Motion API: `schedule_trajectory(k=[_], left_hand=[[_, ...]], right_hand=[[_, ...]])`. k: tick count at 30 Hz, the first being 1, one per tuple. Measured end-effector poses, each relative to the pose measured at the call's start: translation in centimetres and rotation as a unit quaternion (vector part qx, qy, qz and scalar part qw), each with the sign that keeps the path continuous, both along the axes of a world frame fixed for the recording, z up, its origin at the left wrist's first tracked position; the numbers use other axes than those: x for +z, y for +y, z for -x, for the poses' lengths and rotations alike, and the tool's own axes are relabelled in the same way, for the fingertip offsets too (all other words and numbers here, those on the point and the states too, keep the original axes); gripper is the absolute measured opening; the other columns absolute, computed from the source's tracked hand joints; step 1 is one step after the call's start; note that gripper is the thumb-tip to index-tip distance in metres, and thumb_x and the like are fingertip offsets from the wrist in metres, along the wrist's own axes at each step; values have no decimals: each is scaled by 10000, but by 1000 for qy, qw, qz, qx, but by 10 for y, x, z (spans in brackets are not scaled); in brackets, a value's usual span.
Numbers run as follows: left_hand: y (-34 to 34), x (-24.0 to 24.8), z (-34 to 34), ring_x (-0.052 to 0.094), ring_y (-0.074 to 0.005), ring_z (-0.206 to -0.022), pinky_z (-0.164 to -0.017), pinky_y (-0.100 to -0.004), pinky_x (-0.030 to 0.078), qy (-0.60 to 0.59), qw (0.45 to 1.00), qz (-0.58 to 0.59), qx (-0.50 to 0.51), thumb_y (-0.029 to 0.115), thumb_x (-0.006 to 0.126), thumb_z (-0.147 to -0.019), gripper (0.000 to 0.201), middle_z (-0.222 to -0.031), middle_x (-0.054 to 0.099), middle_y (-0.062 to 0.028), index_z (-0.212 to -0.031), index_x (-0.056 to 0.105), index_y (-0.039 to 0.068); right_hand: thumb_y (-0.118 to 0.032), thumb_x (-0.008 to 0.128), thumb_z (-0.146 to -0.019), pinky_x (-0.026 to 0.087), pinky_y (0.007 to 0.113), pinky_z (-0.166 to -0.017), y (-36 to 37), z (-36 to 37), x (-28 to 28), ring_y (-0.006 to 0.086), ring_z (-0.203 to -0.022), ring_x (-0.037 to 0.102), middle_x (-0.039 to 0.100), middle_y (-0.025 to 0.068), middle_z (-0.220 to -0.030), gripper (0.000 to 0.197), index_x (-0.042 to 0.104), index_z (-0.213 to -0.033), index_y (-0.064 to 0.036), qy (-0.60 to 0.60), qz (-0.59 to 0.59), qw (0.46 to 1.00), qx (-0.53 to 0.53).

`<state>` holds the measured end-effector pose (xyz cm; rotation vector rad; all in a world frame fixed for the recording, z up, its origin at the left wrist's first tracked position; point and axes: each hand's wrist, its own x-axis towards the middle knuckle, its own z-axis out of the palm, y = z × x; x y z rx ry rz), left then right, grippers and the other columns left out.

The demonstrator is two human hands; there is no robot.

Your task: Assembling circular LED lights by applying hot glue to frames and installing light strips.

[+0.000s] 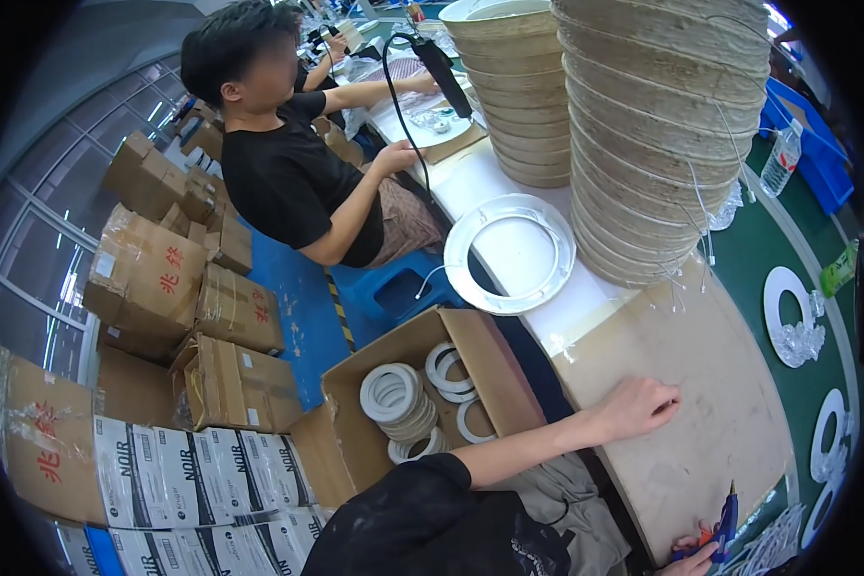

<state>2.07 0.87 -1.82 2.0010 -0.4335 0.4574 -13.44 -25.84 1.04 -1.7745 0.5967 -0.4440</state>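
Observation:
My left hand (pixel 637 409) rests on the beige work board (pixel 696 331), its fingers curled into a loose fist; nothing shows in it. At the lower right edge my right hand (pixel 693 563) is closed round a blue hot glue gun (pixel 729 518) with an orange part, its nozzle pointing up. Most of that hand is cut off by the frame. Beyond my left hand stands a tall stack of beige ring-shaped parts (pixel 658 144) with thin white wires hanging off it. To its left, a white ring-shaped housing (pixel 511 254) with a wire lies at the bench's edge.
A second ring stack (pixel 518 101) stands farther back. An open carton (pixel 490 370) with white rings is at my left. Beyond it are stacked cartons (pixel 144 278) and a blue stool (pixel 394 288). A co-worker (pixel 288 163) sits ahead. White rings (pixel 787 302) lie on the green surface at right.

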Motion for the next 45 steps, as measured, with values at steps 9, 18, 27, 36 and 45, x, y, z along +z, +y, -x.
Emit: schedule_trajectory(k=[9,18,27,36,45], left_hand=[[82,24,65,643,-241,-673,-620,-328,513,95,994,-1,60,89,625,-870,200,-836,671,-127,-1058,636,23],[161,32,100,471,-24,-547,-481,-199,355,156,963,44,216,17,572,-914,138,-674,570,5,-1050,564,-5],[15,26,102,559,-107,-533,-487,-257,433,134,980,140,-50,50,634,-878,77,-701,613,-54,-952,628,30],[-77,75,150,560,-180,-493,-454,-307,460,-19,938,152,-311,-16,727,-741,227,-676,597,-43,-954,663,28],[-54,105,117,488,-130,-459,-412,-273,393,-140,965,-11,-223,12,772,-670,401,-597,453,12,-1067,717,29]], right_hand=[[-357,366,-1054,321,201,-499,-11,-3,-18,77,-534,446,554,30,-632,500,624,-1122,66,-35,-7,999,15],[-369,354,-1054,299,188,-472,-5,-7,-13,59,-508,436,576,24,-644,506,611,-1143,57,-49,-3,999,21],[-350,454,-1022,333,226,-490,-24,16,-23,65,-545,443,516,-15,-645,426,657,-1081,20,-40,3,998,-46],[-48,564,-933,456,213,-524,61,-1,33,84,-592,572,675,152,-1013,258,528,-1175,34,-82,-196,967,138],[-72,708,-853,463,222,-517,86,-36,52,58,-582,577,663,56,-747,246,639,-1068,24,-33,-98,976,190]])
